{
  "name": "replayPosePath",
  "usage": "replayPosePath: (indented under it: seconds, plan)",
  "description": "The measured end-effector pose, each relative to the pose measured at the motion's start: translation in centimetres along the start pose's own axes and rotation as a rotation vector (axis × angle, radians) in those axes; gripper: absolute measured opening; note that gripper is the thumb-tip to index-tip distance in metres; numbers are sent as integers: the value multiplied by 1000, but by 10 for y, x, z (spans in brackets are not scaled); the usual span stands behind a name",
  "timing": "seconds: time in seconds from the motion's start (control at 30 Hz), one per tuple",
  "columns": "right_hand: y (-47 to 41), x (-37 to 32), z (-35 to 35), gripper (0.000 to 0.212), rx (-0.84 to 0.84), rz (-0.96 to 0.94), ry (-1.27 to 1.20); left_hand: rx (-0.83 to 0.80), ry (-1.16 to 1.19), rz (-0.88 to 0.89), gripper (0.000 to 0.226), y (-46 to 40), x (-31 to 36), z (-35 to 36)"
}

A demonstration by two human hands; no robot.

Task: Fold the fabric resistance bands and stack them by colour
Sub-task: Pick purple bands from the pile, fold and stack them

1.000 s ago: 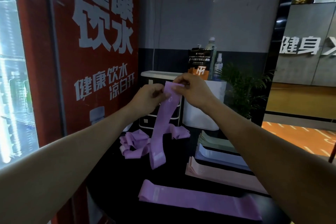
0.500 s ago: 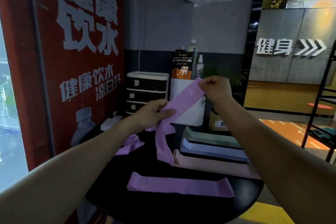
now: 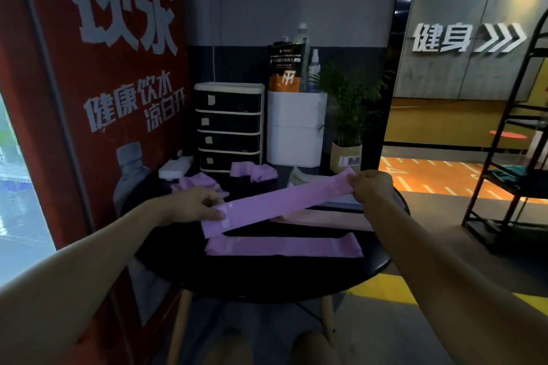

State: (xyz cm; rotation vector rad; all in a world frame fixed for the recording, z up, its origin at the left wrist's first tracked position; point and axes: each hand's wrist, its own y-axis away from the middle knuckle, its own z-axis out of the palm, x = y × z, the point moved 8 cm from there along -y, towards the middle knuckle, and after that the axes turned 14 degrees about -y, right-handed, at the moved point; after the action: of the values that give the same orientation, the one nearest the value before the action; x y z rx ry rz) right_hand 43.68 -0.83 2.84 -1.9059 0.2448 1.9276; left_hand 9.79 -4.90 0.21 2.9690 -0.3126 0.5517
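Observation:
A purple fabric band (image 3: 275, 206) is stretched flat and slanted above the round black table (image 3: 267, 278). My left hand (image 3: 194, 204) pinches its near left end. My right hand (image 3: 372, 187) grips its far right end. Below it a second purple band (image 3: 284, 246) lies flat on the table. A pink band (image 3: 323, 216) lies just behind that one, partly hidden by the held band. Loose purple bands are heaped at the back left (image 3: 198, 182) and back middle (image 3: 253, 172). A greenish band stack (image 3: 298, 176) peeks out behind the held band.
Behind the table stand a black drawer unit (image 3: 229, 126), a white bin (image 3: 296, 130) and a potted plant (image 3: 348, 115). A red poster wall (image 3: 98, 98) runs along the left. A black metal rack (image 3: 510, 142) stands on the right.
The band hung down from both hands held close together; now my hands have spread apart and lowered, so it lies stretched out just above the table. The camera has tilted down.

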Motion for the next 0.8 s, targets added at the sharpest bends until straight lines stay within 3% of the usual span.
replayPosePath:
  seconds: [0.07, 0.17, 0.27, 0.37, 0.5, 0.8]
  plan:
    - [6, 12, -7, 13, -24, 37, 24, 2, 114, -75, 18, 4, -22, 5]
    - [10, 37, -10, 28, -58, 106, 87, 86, 510, -213, 5, 4, -34, 16]
    - [17, 51, -15, 37, -21, 78, 275, 217, 685, -315, 16, -1, -34, 27]
    - [23, 65, -19, 42, -26, 31, 311, 336, 561, -366, 22, -5, -43, 33]
    - [32, 76, -23, 27, -46, 15, 362, 423, 221, -372, 12, 0, -47, 38]
    - [42, 89, -22, 19, -11, -35, 488, 487, 178, -361, 23, 4, -51, 60]
